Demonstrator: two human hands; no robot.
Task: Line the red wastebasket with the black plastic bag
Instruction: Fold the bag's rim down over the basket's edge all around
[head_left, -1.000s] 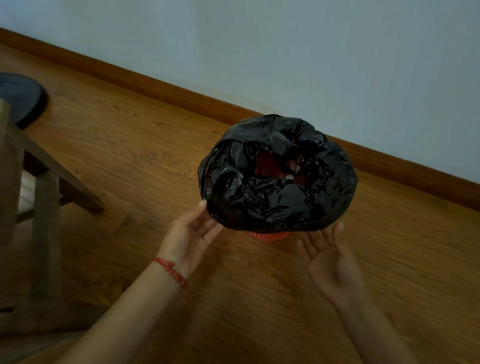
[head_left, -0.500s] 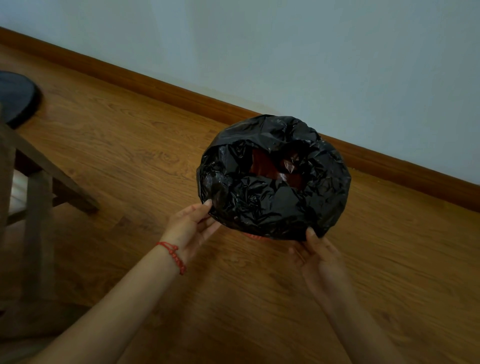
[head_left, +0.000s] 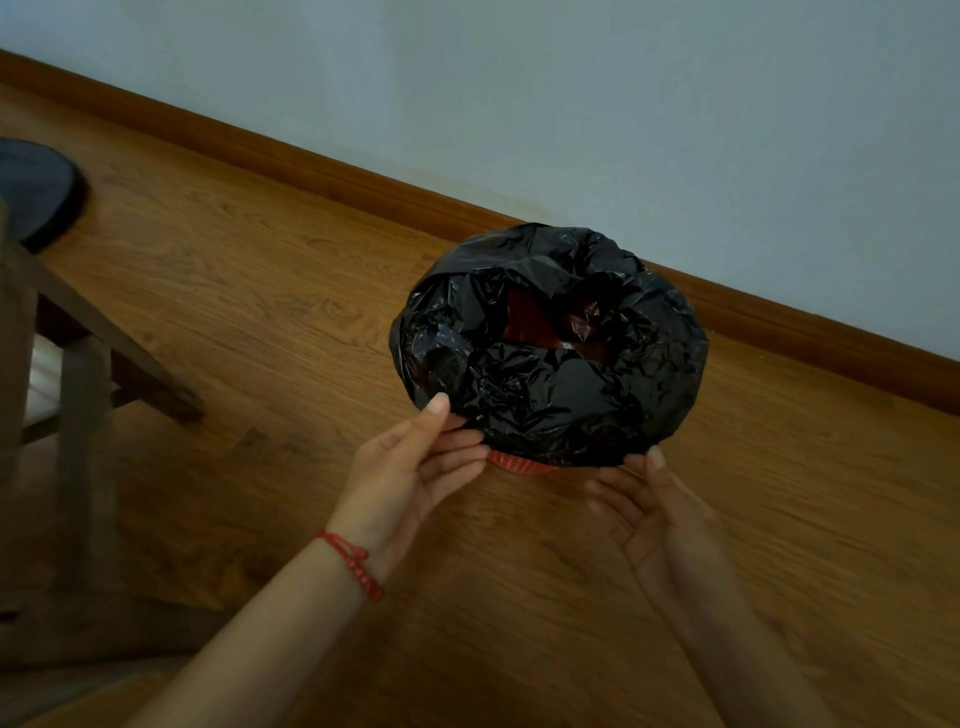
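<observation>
The black plastic bag (head_left: 545, 395) is draped crumpled over the mouth of the red wastebasket, which stands on the wooden floor near the wall. A strip of the wastebasket's red mesh (head_left: 517, 462) shows below the bag's hem, and some red inside wall shows through a gap in the middle. My left hand (head_left: 405, 478) pinches the bag's lower-left hem, thumb on top and fingers beneath. My right hand (head_left: 660, 514) is at the lower-right hem with fingers apart, only the thumb tip touching the plastic.
A dark wooden furniture frame (head_left: 78, 415) stands at the left. A flat dark round object (head_left: 36, 192) lies on the floor behind it. A brown baseboard (head_left: 363, 182) runs along the pale wall just behind the wastebasket.
My right hand has risen from an open palm below the basket to the bag's lower-right hem. My left thumb has closed onto the lower-left hem.
</observation>
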